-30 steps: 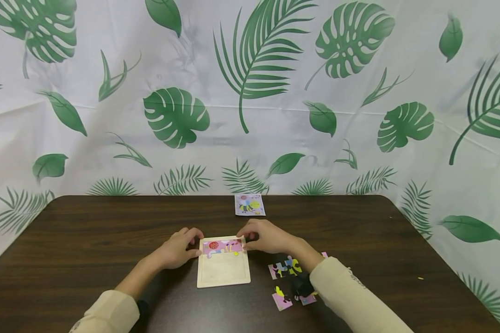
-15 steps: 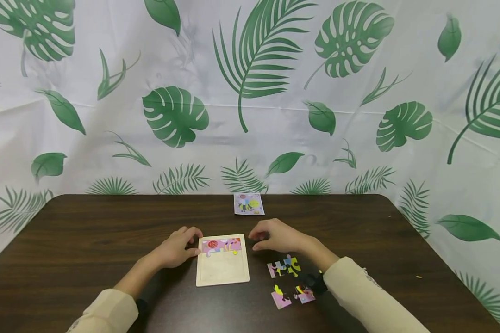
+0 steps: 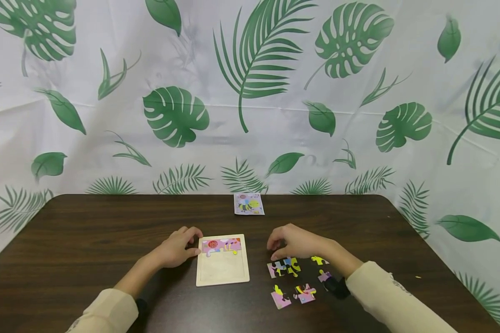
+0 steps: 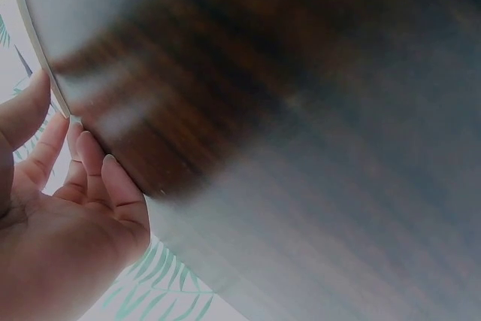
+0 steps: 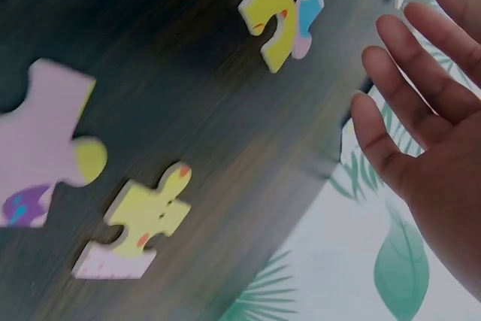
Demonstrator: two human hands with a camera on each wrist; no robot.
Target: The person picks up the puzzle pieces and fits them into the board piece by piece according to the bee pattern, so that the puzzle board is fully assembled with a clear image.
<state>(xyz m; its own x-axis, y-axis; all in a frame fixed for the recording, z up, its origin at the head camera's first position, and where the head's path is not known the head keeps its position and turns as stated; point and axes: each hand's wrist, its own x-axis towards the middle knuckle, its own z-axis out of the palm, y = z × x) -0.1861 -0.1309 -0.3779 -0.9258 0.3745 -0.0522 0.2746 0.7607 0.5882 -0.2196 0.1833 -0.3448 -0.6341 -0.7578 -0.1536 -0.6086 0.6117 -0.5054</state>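
A square wooden puzzle tray point(image 3: 222, 270) lies on the table, its far row filled with joined pink puzzle pieces point(image 3: 221, 245). My left hand point(image 3: 178, 247) holds the tray at its far left corner, thumb and index finger against the edge. To the right of the tray, my right hand point(image 3: 296, 241) hovers with fingers loosely bent and nothing in them. Just below it lie yellow, blue and pink pieces point(image 3: 291, 267). The right wrist view shows a yellow piece point(image 5: 154, 219), a pink piece point(image 5: 52, 133) and a yellow-black piece point(image 5: 278, 24) apart from the fingers.
Nearer the front lie a pink-yellow piece point(image 3: 280, 298) and another pink piece point(image 3: 305, 294). A bee picture card point(image 3: 249, 204) rests at the far table edge. Behind the dark wood table point(image 3: 108, 231) hangs a leaf-print cloth point(image 3: 275, 138).
My right hand has let go of the tray's right edge and moved right, over toward the loose pieces. My left hand stays at the tray's left corner.
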